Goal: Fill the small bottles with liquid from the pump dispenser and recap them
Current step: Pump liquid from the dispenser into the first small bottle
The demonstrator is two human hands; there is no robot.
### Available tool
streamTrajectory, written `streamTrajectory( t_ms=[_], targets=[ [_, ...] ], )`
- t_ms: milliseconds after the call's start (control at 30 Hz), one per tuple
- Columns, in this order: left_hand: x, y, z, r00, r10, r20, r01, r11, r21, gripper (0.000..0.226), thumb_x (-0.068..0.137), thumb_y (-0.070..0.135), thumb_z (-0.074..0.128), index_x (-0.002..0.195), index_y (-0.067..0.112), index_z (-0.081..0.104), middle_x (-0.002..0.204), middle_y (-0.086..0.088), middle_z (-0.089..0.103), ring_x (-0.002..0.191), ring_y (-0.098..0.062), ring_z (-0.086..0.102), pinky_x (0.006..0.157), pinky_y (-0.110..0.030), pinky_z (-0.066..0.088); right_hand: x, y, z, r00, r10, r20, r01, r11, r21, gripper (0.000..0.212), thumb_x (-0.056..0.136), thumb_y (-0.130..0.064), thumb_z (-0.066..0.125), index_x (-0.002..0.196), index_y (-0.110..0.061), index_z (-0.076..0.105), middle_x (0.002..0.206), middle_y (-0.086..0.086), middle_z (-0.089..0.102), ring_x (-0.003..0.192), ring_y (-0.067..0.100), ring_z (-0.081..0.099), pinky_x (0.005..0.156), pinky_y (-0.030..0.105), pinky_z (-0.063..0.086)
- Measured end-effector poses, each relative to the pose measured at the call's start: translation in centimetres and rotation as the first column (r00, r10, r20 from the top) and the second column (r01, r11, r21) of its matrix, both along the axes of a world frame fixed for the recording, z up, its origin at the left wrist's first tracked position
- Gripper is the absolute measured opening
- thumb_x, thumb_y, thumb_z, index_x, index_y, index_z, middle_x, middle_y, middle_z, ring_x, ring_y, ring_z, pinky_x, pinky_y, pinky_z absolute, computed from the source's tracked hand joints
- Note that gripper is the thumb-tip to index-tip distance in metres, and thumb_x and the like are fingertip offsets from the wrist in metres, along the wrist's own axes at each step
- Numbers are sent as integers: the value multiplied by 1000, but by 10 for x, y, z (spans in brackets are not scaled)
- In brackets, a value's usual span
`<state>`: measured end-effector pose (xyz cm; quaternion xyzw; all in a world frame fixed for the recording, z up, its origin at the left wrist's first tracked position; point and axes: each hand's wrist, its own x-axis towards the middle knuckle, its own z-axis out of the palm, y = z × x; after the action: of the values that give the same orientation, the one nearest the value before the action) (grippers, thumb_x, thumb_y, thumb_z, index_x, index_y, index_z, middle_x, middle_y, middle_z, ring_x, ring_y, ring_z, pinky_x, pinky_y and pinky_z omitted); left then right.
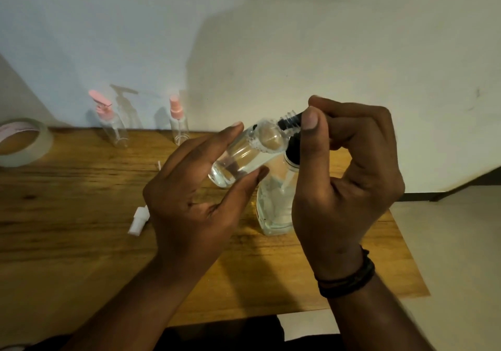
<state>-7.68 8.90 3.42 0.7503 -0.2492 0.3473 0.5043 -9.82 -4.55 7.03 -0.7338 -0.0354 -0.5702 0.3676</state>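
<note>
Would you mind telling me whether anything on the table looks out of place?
A white cap lies on its side on the wooden table, left of the left hand, off any bottle. Nothing looks spilled.

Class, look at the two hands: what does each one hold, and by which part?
Left hand grips the small clear plastic bottle round its body, tilted. Right hand pinches the black pump nozzle at the bottle's neck.
</note>
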Motion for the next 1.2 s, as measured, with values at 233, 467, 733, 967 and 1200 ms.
streamTrajectory(
  t_ms=[233, 467, 733, 967, 1200],
  targets=[
    [1, 1, -2, 997, -11, -71, 10, 1000, -9, 47, 89, 24, 84, 128, 5, 65, 124, 10, 62, 117, 6, 61, 96, -13, 49, 3, 2, -5, 1000, 9, 2, -9, 999, 36, 12, 99, -10, 62, 88, -16, 61, 98, 6, 68, 90, 27, 67, 74, 46, 51],
    [1, 1, -2, 1000, 5, -21, -5, 1000, 2, 49, 88, 22, 85, 127, 1, 64, 125, 12, 60, 116, 7, 60, 96, -12, 48, 1, 2, 1, 1000, -7, -3, 7, 1000, -9, 12, 99, -11, 62, 89, -18, 59, 96, 1, 67, 90, 26, 67, 72, 52, 50],
    [1, 1, -2, 998, 6, -57, -5, 1000, 8, 48, 88, 24, 84, 128, 8, 63, 122, 15, 60, 111, 5, 62, 94, -11, 48, 6, 3, -8, 1000, -1, 27, 0, 1000, 19, 11, 101, -14, 61, 90, -16, 61, 99, 6, 68, 88, 26, 66, 71, 50, 51],
    [3, 4, 0, 999, -5, -34, 5, 1000, 1, 48, 88, 24, 85, 128, 6, 63, 123, 11, 62, 111, -2, 65, 95, -15, 50, 3, 2, -3, 1000, -21, -5, 21, 1000, 2, 18, 99, -10, 63, 81, -10, 66, 95, 4, 69, 88, 27, 67, 72, 48, 50],
    [3, 4, -3, 1000, -7, -30, 6, 1000, -8, 48, 87, 21, 86, 126, 0, 65, 124, 5, 65, 113, -10, 69, 95, -23, 55, 3, 3, -6, 1000, -3, 21, 3, 1000, 9, 14, 99, -10, 63, 86, -15, 63, 97, 4, 68, 87, 29, 66, 72, 47, 50]
  ],
)
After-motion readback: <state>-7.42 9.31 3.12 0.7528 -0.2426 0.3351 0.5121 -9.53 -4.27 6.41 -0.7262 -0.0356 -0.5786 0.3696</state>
